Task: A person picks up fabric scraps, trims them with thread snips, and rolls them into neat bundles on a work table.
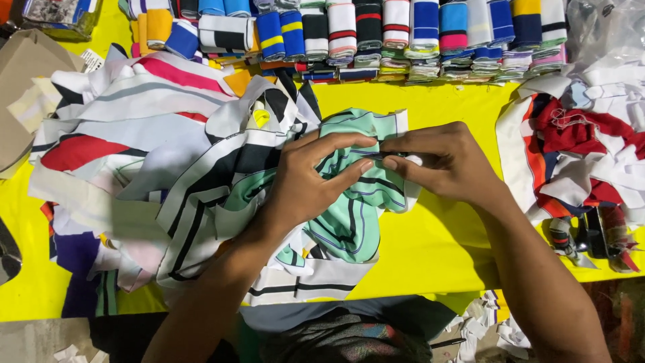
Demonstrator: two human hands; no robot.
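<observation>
My left hand (316, 178) pinches a mint-green striped fabric piece (353, 222) at its upper fold, thumb and fingers closed on the cloth. My right hand (447, 161) meets it from the right, fingers closed on the same fold, with a small dark thin thing between the fingertips that I cannot make out. The green piece lies on top of a heap of white, black, red and pink striped fabric pieces (154, 154) spread over a yellow table (437, 255).
A row of folded striped knit collars (376, 33) lines the far edge. A pile of red, white and navy scraps (584, 148) sits at the right. Brown cardboard (23, 81) lies far left. Paper scraps (490, 323) lie below the table's near edge.
</observation>
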